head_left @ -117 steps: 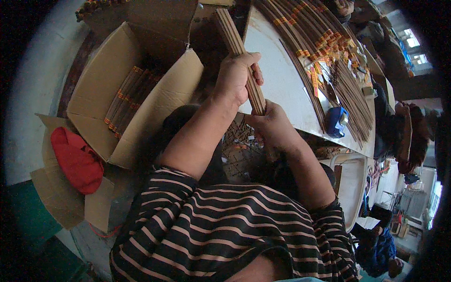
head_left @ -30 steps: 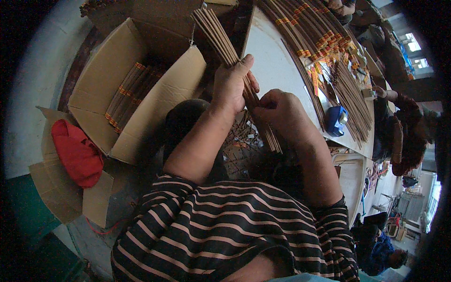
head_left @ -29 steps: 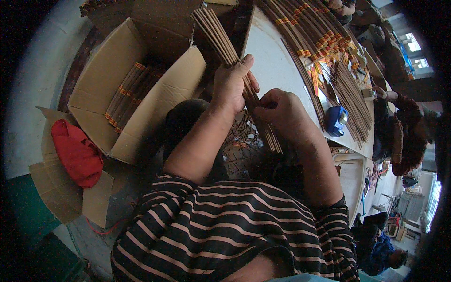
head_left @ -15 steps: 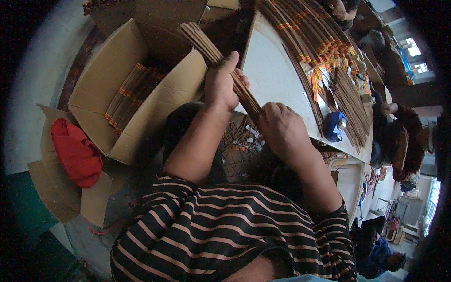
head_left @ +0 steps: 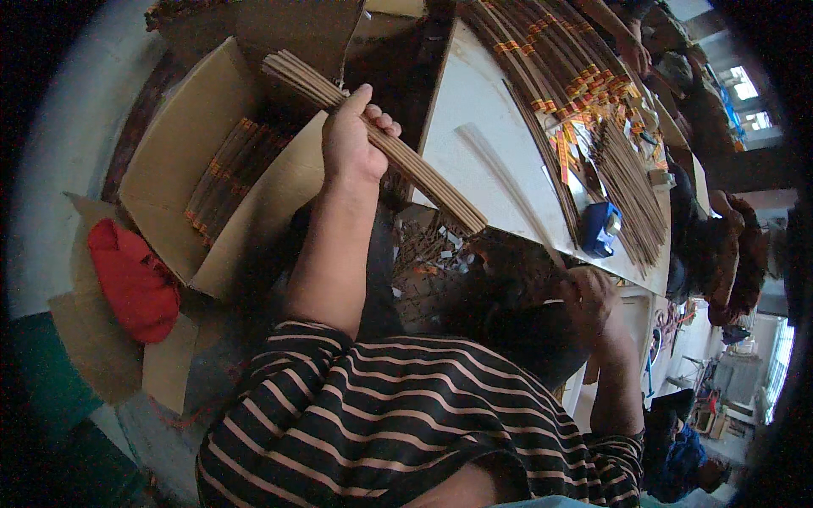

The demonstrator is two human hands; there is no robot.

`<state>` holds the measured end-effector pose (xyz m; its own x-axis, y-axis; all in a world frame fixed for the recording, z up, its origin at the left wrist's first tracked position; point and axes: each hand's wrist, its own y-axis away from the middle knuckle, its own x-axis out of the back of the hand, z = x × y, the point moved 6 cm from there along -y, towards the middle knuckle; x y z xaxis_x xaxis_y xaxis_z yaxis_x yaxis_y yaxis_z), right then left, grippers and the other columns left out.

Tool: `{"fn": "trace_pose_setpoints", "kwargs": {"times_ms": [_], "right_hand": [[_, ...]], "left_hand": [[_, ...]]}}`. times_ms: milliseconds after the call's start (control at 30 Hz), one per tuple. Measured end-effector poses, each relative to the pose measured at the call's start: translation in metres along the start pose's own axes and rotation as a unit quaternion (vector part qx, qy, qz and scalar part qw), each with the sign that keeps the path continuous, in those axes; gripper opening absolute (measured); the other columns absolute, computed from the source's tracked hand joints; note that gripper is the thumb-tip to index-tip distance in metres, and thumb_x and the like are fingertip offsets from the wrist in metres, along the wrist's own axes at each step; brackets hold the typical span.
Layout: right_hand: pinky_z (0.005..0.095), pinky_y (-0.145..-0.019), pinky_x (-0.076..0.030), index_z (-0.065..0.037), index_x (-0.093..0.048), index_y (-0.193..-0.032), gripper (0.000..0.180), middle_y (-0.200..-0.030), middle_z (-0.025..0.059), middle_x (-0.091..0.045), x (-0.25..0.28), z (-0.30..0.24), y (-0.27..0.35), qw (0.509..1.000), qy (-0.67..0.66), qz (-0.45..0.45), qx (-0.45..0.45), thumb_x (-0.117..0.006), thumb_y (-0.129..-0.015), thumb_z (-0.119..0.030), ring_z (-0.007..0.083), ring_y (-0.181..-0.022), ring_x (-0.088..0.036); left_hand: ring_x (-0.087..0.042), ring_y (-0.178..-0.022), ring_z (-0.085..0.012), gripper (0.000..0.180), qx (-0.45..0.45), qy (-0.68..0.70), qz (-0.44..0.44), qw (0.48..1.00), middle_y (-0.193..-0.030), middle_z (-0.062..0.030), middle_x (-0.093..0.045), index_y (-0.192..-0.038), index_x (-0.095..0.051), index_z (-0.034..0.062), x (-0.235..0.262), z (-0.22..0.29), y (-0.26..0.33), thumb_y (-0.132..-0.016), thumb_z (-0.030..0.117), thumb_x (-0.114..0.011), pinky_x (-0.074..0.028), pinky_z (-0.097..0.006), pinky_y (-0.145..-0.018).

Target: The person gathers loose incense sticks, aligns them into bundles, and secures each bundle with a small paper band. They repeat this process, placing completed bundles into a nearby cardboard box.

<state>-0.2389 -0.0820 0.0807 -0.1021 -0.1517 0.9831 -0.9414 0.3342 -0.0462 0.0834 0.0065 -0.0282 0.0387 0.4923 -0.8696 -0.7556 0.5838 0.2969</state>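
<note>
Two hands: left hand [head_left: 351, 140] wraps its fingers round the bundle [head_left: 423, 175] near mid-length, firmly closed; right hand [head_left: 591, 296] is blurred, seemingly pinching a stick [head_left: 511, 193] by its lower end; whether one stick or several, I cannot tell.
Bundle: aslant in the air; upper end above the carton [head_left: 267, 199], lower end across the near edge of the worktop [head_left: 457, 89], just right of its near-left corner.
Stick: a faint streak across the worktop's bare part, reaching past the near edge to the right hand.
Worktop: banded sticks [head_left: 555, 59] toward the far edge; loose sticks [head_left: 631, 195] toward the near-right corner; tape dispenser [head_left: 600, 230] just beside them, by the near edge.
Handling: the step looks like sorting the bundle stick by stick; best keep the left grip snug yet not crushing, so neighbours stay put; guide each stick straight along its length, since bending might snap it; the upper ends look slightly staggered, so tapping them level would help.
</note>
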Motion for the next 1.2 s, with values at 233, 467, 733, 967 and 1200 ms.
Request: {"fn": "trace_pose_setpoints", "kwargs": {"times_ms": [233,467,733,967,1200], "right_hand": [[0.0453,-0.061,-0.043,-0.002,-0.052,-0.082,0.010,-0.076,0.0207,-0.056,-0.073,0.110,-0.054,0.989,0.021,0.051,-0.135,-0.052,-0.081,-0.012,0.0394,-0.071,-0.054],[0.0467,-0.064,-0.045,0.000,-0.051,-0.083,0.019,-0.079,0.0224,-0.057,-0.070,0.127,-0.087,0.980,0.128,0.094,-0.121,-0.050,-0.083,-0.019,0.0404,-0.073,-0.055],[0.0401,-0.072,-0.047,0.003,-0.043,-0.105,0.050,-0.088,0.0241,-0.057,-0.068,-0.077,-0.113,0.960,-0.257,-0.027,-0.109,-0.069,-0.073,-0.026,0.0371,-0.088,-0.057],[0.0301,-0.046,-0.043,0.001,-0.044,-0.088,0.021,-0.063,0.0067,-0.052,-0.103,-0.074,-0.111,0.845,-0.485,-0.155,-0.165,-0.058,-0.081,-0.014,0.0177,-0.051,-0.053],[0.0230,-0.040,-0.038,-0.002,-0.045,-0.088,0.015,-0.064,0.0012,-0.048,-0.093,-0.083,-0.105,0.876,-0.415,-0.155,-0.188,-0.056,-0.082,-0.010,0.0093,-0.045,-0.046]], "left_hand": [[-0.041,-0.048,-0.0114,0.026,0.086,-0.042,-0.066,0.993,-0.055,0.0015,-0.042,-0.062,-0.041,0.0128,-0.025,-0.039,0.017,-0.083,0.017,-0.057,-0.036,-0.026,-0.045],[-0.041,-0.046,-0.0118,0.027,0.115,-0.065,-0.099,0.986,-0.054,0.0014,-0.042,-0.061,-0.041,0.0129,-0.035,-0.052,0.027,-0.080,0.017,-0.059,-0.035,-0.027,-0.043],[-0.041,-0.042,-0.0148,0.027,0.078,-0.108,-0.054,0.990,-0.050,0.0002,-0.041,-0.060,-0.043,0.0118,-0.027,-0.065,0.033,-0.080,0.019,-0.060,-0.037,-0.029,-0.043],[-0.043,-0.046,-0.0116,0.023,0.144,-0.025,-0.158,0.976,-0.054,0.0014,-0.044,-0.064,-0.047,0.0123,-0.041,-0.047,0.037,-0.079,0.018,-0.063,-0.038,-0.026,-0.044],[-0.043,-0.046,-0.0097,0.028,0.090,-0.081,-0.154,0.981,-0.054,0.0026,-0.043,-0.061,-0.044,0.0131,-0.043,-0.036,0.043,-0.081,0.022,-0.061,-0.037,-0.025,-0.044]]}}
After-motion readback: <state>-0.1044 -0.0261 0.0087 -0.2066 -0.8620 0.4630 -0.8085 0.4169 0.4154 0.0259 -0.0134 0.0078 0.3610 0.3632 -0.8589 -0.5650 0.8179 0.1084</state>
